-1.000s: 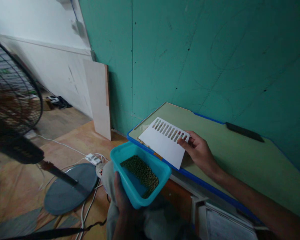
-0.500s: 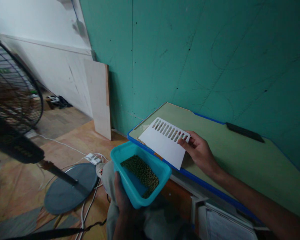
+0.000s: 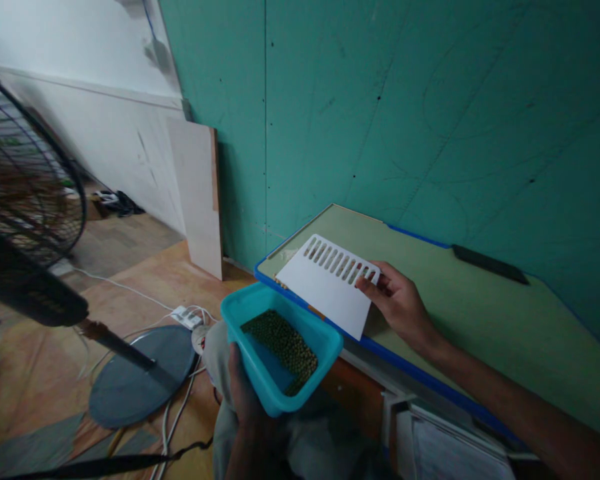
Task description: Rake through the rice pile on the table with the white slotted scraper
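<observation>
My left hand [image 3: 247, 390] grips the near-left side of a turquoise plastic basin [image 3: 275, 400], held against the table's front edge at a tilt. Inside lie small green beans [image 3: 275, 337] with paler beans [image 3: 303, 360] mixed in toward the right. My right hand [image 3: 400, 300] pinches the right end of a white plastic scraper [image 3: 325, 287] with a row of slots, thumb on top. Its plain edge reaches the table's blue rim, just above the basin. A few pale beans [image 3: 281, 283] sit on the table at the scraper's left corner.
The greenish tabletop [image 3: 455, 300] stands against a green wall, with a black strip [image 3: 490, 264] at its back edge. A standing fan [image 3: 30, 280] is on the left, its round base [image 3: 143, 377] near cables and a power strip [image 3: 186, 317]. A pale board [image 3: 200, 200] leans on the wall.
</observation>
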Available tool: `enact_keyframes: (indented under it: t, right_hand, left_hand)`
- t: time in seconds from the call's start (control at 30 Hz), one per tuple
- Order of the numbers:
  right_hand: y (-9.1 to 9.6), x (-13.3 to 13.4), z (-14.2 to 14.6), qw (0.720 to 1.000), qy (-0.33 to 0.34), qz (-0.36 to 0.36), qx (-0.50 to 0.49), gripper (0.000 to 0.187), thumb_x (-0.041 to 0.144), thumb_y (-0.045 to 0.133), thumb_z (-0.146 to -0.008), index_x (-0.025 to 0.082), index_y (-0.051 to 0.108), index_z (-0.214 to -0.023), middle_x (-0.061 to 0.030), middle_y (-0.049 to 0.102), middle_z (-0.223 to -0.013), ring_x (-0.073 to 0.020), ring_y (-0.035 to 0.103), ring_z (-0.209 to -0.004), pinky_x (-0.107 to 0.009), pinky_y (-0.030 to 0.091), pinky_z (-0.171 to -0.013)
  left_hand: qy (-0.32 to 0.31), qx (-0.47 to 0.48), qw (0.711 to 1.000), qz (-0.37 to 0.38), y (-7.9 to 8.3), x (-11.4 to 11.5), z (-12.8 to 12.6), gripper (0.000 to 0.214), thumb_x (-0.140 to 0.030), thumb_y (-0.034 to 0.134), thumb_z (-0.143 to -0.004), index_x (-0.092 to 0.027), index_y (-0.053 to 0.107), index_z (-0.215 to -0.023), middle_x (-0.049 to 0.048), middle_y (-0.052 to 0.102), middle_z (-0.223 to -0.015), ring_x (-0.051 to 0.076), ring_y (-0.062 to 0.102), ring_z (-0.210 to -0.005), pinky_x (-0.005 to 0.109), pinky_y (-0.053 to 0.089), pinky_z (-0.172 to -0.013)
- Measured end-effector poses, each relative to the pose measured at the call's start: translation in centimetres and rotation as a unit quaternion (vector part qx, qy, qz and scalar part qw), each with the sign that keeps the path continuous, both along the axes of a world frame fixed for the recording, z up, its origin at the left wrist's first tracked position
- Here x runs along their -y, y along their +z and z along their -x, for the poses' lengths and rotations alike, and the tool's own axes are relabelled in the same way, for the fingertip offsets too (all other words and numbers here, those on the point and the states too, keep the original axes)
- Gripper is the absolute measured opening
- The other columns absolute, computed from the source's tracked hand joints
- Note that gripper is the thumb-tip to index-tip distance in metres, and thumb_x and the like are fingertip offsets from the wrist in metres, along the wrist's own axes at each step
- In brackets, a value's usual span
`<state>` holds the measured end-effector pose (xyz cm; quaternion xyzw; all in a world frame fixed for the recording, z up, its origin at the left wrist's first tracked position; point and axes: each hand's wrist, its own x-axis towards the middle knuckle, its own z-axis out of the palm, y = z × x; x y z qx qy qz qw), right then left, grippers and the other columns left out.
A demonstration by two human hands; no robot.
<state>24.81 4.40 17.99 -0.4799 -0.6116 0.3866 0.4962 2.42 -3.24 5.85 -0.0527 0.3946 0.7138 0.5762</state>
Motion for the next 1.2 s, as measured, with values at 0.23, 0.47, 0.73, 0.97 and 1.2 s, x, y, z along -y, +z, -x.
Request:
enact_keyframes:
  t: [0.23,0.47,0.73,0.97,1.2]
  right_hand:
    - [0.0,0.0,-0.1,1.0,0.007,-0.002,0.003,0.045,0.056,0.081,-0.082,0.023,0.068,-0.111,-0.0069,0.08,-0.104,-0.0231,0.075,-0.091,-0.032,0.058,-0.076]
    - [0.1,0.1,0.0,1.0,0.012,-0.002,-0.007,0.043,0.053,0.082,-0.083,0.024,0.069,-0.111,-0.0062,0.081,-0.104,-0.0226,0.075,-0.09,-0.031,0.057,-0.076]
    - [-0.1,-0.1,-0.1,1.0,-0.001,-0.009,0.0,0.043,0.054,0.081,-0.084,0.024,0.069,-0.112,-0.005,0.079,-0.098,-0.021,0.073,-0.086,-0.029,0.055,-0.073]
    - [-0.2,-0.2,-0.3,1.0,-0.003,-0.018,0.006,0.045,0.057,0.081,-0.083,0.023,0.069,-0.11,-0.0037,0.077,-0.091,-0.0198,0.07,-0.08,-0.028,0.053,-0.068]
    - [-0.4,-0.2,-0.3,1.0,0.016,-0.012,-0.007,0.042,0.052,0.082,-0.084,0.024,0.069,-0.114,-0.0045,0.079,-0.099,-0.0186,0.071,-0.085,-0.027,0.054,-0.072]
  left_hand:
    - [-0.004,0.027,1.0,0.004,0.2,-0.1,-0.1,0.057,-0.055,0.065,-0.093,-0.029,0.064,-0.143,0.0067,0.08,-0.12,0.033,0.056,-0.14,0.048,0.05,-0.111]
    - [0.0,-0.005,1.0,0.008,0.1,0.0,-0.1,0.059,-0.057,0.067,-0.092,-0.028,0.064,-0.143,0.0052,0.081,-0.12,0.032,0.055,-0.141,0.042,0.052,-0.11]
    - [0.019,-0.016,1.0,0.003,-0.1,0.0,-0.1,0.055,-0.054,0.07,-0.09,-0.03,0.067,-0.139,0.0038,0.081,-0.119,0.029,0.054,-0.143,0.039,0.045,-0.115]
    - [0.021,0.013,1.0,0.008,-0.7,-0.4,0.2,0.046,-0.049,0.065,-0.095,-0.027,0.07,-0.135,0.0037,0.083,-0.108,0.029,0.054,-0.142,0.041,0.044,-0.117]
    - [0.027,-0.003,0.999,-0.046,-0.1,-0.3,-0.4,0.051,-0.06,0.064,-0.094,-0.033,0.069,-0.137,0.0006,0.079,-0.126,0.029,0.053,-0.143,0.038,0.049,-0.112]
